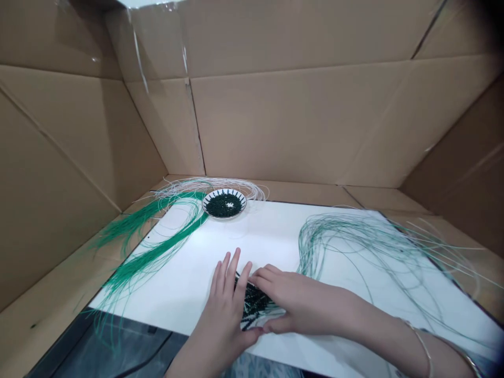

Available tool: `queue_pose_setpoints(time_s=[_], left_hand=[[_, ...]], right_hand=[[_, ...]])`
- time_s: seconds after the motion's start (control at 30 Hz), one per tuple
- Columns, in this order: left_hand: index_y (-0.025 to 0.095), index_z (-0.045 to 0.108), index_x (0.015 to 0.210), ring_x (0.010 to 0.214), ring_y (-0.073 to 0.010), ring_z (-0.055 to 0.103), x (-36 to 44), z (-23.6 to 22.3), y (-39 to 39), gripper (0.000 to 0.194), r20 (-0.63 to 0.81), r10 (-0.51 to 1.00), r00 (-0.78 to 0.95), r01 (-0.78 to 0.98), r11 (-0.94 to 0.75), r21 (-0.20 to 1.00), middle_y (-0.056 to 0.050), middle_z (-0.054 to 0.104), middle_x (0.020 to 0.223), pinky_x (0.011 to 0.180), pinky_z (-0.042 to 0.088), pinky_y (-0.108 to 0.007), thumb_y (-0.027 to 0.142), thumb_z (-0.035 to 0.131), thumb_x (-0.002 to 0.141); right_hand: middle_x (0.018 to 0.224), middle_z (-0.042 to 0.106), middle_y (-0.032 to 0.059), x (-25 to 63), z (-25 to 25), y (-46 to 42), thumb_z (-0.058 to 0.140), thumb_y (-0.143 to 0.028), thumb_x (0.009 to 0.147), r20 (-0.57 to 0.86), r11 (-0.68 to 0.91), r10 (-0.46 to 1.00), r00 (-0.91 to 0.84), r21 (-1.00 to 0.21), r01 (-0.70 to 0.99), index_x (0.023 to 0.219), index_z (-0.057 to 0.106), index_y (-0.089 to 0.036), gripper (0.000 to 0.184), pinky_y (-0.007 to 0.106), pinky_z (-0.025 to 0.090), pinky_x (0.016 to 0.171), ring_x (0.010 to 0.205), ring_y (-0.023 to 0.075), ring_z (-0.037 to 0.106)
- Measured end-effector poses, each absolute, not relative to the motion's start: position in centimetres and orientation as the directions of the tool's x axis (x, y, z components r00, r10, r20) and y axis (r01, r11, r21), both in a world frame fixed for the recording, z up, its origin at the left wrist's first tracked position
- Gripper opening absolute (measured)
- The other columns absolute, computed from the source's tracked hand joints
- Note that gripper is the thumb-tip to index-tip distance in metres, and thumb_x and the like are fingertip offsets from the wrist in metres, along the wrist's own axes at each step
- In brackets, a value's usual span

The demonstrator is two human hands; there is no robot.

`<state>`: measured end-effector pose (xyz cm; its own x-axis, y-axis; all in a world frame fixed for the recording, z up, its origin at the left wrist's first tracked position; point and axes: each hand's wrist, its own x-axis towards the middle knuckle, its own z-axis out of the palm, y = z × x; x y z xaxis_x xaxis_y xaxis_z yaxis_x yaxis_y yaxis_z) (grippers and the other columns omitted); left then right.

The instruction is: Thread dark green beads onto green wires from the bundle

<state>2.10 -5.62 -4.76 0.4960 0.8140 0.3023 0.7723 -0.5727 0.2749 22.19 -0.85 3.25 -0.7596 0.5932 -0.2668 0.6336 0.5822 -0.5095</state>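
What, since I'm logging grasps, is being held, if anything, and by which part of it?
The left hand and right hand flank the dark bundle; whether either grips it, or where, cannot be told.

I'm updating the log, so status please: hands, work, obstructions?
Left hand spread, right hand curled, flanking dark beaded strands. Hands partly hide strands. Striped dish of dark beads beyond.
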Motion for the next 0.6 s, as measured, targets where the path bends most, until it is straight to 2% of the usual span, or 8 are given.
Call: queue_pose_setpoints(time_s=[0.07,0.13,0.2,0.27,0.3,0.37,0.47,0.6], left_hand=[[0.009,0.002,0.161,0.157,-0.0493,0.007,2.5,-4.1,-5.0,0.114,0.225,0.794,0.565,0.771,-0.605,0.198,-0.035,0.016,0.169,0.120,0.026,-0.073,0.025,0.079,0.079],[-0.001,0.013,0.159,0.158,-0.0466,0.011,2.8,-3.3,-4.5,0.104,0.074,0.781,0.620,0.768,-0.624,0.145,-0.035,0.020,0.168,0.124,0.025,-0.066,0.030,0.075,0.083],[-0.004,0.031,0.154,0.154,-0.0448,0.029,3.0,-2.4,-4.2,0.090,-0.042,0.764,0.644,0.762,-0.635,0.125,-0.033,0.037,0.163,0.124,0.029,-0.061,0.038,0.072,0.086],[0.001,0.052,0.144,0.139,-0.0420,0.053,3.2,-1.5,-4.1,0.066,-0.078,0.759,0.646,0.762,-0.638,0.108,-0.028,0.059,0.148,0.119,0.038,-0.059,0.036,0.069,0.091],[0.003,0.059,0.136,0.130,-0.0404,0.061,3.3,-1.1,-4.0,0.051,-0.091,0.765,0.638,0.770,-0.632,0.090,-0.025,0.066,0.138,0.114,0.044,-0.059,0.031,0.066,0.093],[0.006,0.068,0.121,0.115,-0.0371,0.068,3.6,-0.5,-4.1,0.028,-0.120,0.781,0.612,0.790,-0.612,0.042,-0.020,0.073,0.120,0.099,0.055,-0.056,0.017,0.061,0.097],[0.010,0.071,0.112,0.108,-0.0303,0.071,4.3,-0.2,-4.2,0.016,-0.166,0.797,0.581,0.807,-0.590,-0.009,-0.013,0.075,0.112,0.091,0.059,-0.050,0.013,0.062,0.098],[0.015,0.070,0.116,0.110,-0.0273,0.070,4.7,-0.3,-3.9,0.020,-0.195,0.814,0.547,0.832,-0.554,0.022,-0.009,0.073,0.117,0.098,0.055,-0.053,0.026,0.066,0.100]], right_hand=[[0.126,0.067,0.0226,22.5,3.4,-0.9,0.085,-0.031,0.080,-0.262,0.584,0.600,-0.756,-0.502,0.638,0.136,0.060,-0.005,0.066,0.046,0.051,0.100,0.115,0.0354,0.063],[0.132,0.065,0.0224,23.2,3.2,-0.8,0.087,-0.031,0.077,-0.246,0.588,0.612,-0.752,-0.494,0.640,0.141,0.056,-0.007,0.075,0.044,0.049,0.105,0.122,0.0351,0.062],[0.141,0.060,0.0252,24.3,2.7,-0.8,0.090,-0.029,0.072,-0.238,0.590,0.632,-0.737,-0.468,0.658,0.145,0.053,-0.006,0.085,0.047,0.047,0.109,0.131,0.0380,0.057],[0.146,0.056,0.0299,25.4,2.1,-1.1,0.094,-0.027,0.068,-0.236,0.588,0.662,-0.712,-0.426,0.688,0.143,0.054,-0.002,0.089,0.051,0.047,0.110,0.135,0.0422,0.053],[0.146,0.056,0.0296,25.9,1.7,-1.4,0.093,-0.026,0.070,-0.227,0.588,0.677,-0.700,-0.404,0.700,0.141,0.057,-0.002,0.084,0.050,0.048,0.109,0.134,0.0417,0.054],[0.139,0.063,0.0217,26.6,0.9,-2.0,0.084,-0.023,0.083,-0.187,0.596,0.709,-0.680,-0.356,0.720,0.133,0.063,-0.008,0.056,0.048,0.051,0.105,0.127,0.0350,0.061],[0.124,0.069,0.0089,26.6,-0.3,-2.7,0.065,-0.018,0.100,-0.122,0.615,0.742,-0.659,-0.265,0.742,0.119,0.068,-0.016,0.019,0.047,0.055,0.098,0.114,0.0257,0.067],[0.127,0.069,0.0092,25.7,-1.7,-2.5,0.067,-0.028,0.101,-0.119,0.630,0.750,-0.651,-0.169,0.758,0.122,0.067,-0.016,0.024,0.051,0.055,0.098,0.115,0.0274,0.067]])
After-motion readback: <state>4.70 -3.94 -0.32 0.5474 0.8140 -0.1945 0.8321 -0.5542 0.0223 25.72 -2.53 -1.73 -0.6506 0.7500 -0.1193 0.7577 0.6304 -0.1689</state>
